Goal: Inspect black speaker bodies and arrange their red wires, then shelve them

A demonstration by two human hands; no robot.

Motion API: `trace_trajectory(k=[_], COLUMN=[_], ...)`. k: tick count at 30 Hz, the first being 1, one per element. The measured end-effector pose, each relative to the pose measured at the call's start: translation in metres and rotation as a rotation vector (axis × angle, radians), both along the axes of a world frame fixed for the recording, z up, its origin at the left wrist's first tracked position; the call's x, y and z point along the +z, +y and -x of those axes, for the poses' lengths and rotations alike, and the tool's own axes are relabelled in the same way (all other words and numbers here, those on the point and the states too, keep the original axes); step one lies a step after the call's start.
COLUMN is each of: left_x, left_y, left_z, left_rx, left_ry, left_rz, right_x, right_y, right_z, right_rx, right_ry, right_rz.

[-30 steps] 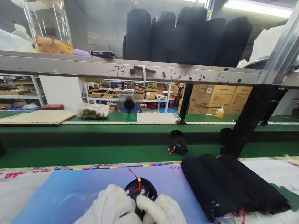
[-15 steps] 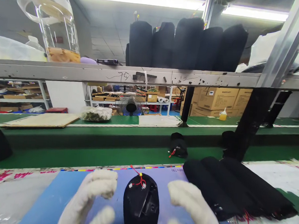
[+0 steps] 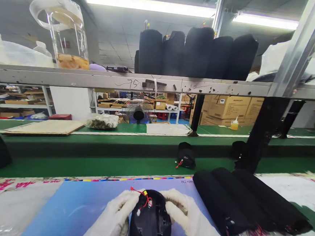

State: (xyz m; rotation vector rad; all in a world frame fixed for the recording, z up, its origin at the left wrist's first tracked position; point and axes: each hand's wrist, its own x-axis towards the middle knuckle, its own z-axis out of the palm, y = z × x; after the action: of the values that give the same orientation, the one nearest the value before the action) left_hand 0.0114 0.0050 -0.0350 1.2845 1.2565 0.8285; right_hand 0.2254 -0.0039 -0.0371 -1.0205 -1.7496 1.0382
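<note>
My left hand (image 3: pixel 117 211) and right hand (image 3: pixel 186 212) have moved inward, half-curled, gripping the black case (image 3: pixel 150 226) between them; left-finger pressure could pinch adjacent red wires (image 3: pixel 148 200).

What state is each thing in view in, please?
Left hand: gloved, curled
Right hand: gloved, curled
Red-wired pack: between both hands
Black packs at right: lying side by side
Shelf packs: standing upright
Glass jug: upright, partly filled
Nozzle bottle: upright
Ceiling lights: lit
Fan: whether spinning, unclear
</note>
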Motion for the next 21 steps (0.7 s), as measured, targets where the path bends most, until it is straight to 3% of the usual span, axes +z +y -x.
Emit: trace_trajectory(k=[3, 7, 10, 12, 17, 21], left_x=[-0.004, -0.009, -0.009, -0.008, -0.004, 0.001], left_y=[0.005, 0.018, 0.024, 0.024, 0.014, 0.009], left_z=[0.007, 0.012, 0.010, 0.008, 0.010, 0.018], left_rx=[-0.080, -0.091, -0.104, -0.110, -0.108, -0.107], left_ry=[-0.007, -0.120, -0.146, -0.150, -0.157, -0.107], left_rz=[-0.017, -0.208, -0.246, -0.284, -0.362, -0.276], right_x=[0.006, 0.002, -0.001, 0.000, 0.012, 0.022], right_y=[0.004, 0.015, 0.017, 0.016, 0.015, 0.018], right_z=[0.006, 0.021, 0.026, 0.024, 0.013, 0.011], right_rx=[0.045, 0.113, 0.097, 0.065, 0.131, 0.156], right_ry=[-0.057, -0.022, 0.007, -0.069, -0.531, -0.783], right_rz=[-0.015, 0.099, 0.029, -0.124, -0.770, -0.914])
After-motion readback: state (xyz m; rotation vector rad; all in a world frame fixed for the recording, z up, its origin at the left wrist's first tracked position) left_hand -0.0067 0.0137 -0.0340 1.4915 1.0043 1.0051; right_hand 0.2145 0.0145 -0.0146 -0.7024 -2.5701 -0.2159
